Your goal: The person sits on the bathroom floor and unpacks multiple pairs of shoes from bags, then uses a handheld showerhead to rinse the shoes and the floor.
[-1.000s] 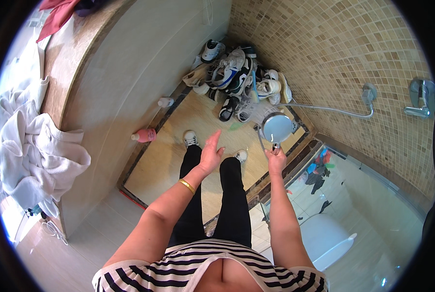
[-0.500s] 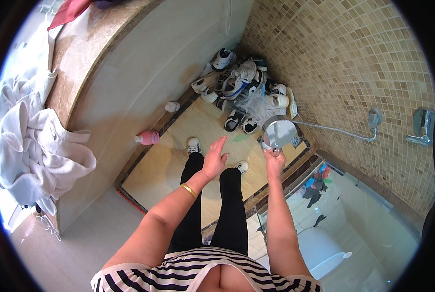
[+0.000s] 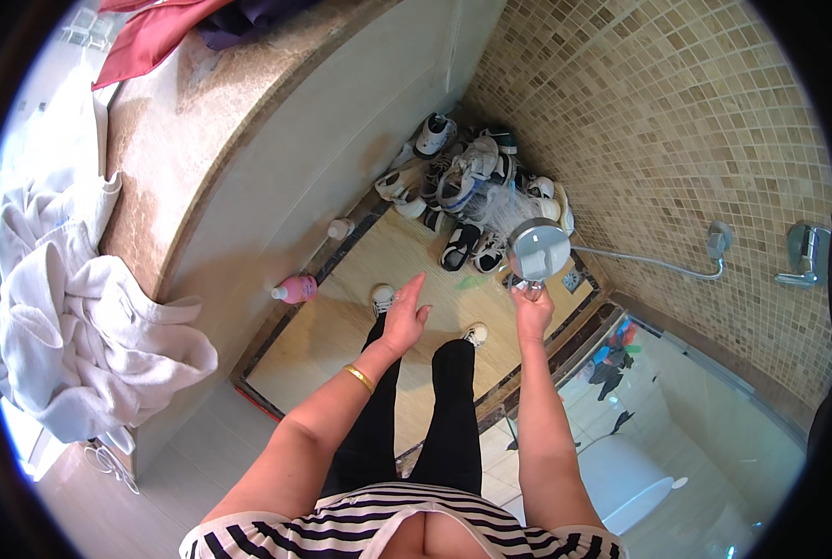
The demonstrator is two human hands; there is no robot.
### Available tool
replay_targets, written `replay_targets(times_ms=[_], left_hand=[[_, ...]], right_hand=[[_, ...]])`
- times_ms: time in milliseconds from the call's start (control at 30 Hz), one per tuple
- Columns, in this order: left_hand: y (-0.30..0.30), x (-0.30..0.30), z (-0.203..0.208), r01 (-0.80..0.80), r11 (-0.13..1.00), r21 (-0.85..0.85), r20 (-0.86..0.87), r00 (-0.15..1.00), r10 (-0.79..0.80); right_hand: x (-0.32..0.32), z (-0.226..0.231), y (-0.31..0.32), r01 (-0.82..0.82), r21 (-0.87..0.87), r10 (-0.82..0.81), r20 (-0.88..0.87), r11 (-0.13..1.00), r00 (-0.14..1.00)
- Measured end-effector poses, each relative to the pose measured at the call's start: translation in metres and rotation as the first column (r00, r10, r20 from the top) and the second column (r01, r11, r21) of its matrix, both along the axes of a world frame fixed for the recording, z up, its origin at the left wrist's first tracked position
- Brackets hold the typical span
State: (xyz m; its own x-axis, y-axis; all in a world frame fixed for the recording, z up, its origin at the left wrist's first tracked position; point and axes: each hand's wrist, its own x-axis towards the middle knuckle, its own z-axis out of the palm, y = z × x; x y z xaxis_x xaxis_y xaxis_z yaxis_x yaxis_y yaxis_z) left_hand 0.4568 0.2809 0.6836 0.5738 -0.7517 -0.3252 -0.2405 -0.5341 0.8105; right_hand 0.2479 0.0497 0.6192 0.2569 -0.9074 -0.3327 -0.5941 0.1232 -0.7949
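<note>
My right hand (image 3: pixel 532 309) is closed round the handle of a round chrome shower head (image 3: pixel 540 250). Water sprays from it toward a heap of shoes (image 3: pixel 473 172) in the far corner of the shower floor. The heap is mostly white and black sneakers, and the spray blurs part of it. A metal hose (image 3: pixel 653 258) runs from near the shower head to a fitting on the tiled wall. My left hand (image 3: pixel 404 319), with a gold bangle at its wrist, is held out in the air with fingers stretched and holds nothing.
By the left wall stand a pink bottle (image 3: pixel 296 289) and a small white container (image 3: pixel 340 229). A stone ledge (image 3: pixel 160 140) carries red and dark cloth, with white cloth (image 3: pixel 85 326) hanging beside it. At the right are a wall tap (image 3: pixel 807 253), a glass panel (image 3: pixel 704 401) and a toilet (image 3: pixel 625 484).
The shower head has shifted slightly relative to the shoes, and its spray has moved with it. My left hand stays open and has lowered a little. The whole view has tilted slightly.
</note>
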Motion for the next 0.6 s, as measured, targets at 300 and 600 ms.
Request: replay_targets(times_ms=[300,600], left_hand=[[-0.009,0.069,-0.006,0.088,0.996,0.013,0.049,0.995,-0.088],[-0.036,0.069,-0.039,0.08,0.996,0.037,0.045,0.996,-0.081]], right_hand=[[0.038,-0.005,0.015,0.091,0.019,-0.092,0.095,0.996,0.991],[0.079,-0.008,0.009,0.024,0.072,-0.033,0.126,0.997,0.992]])
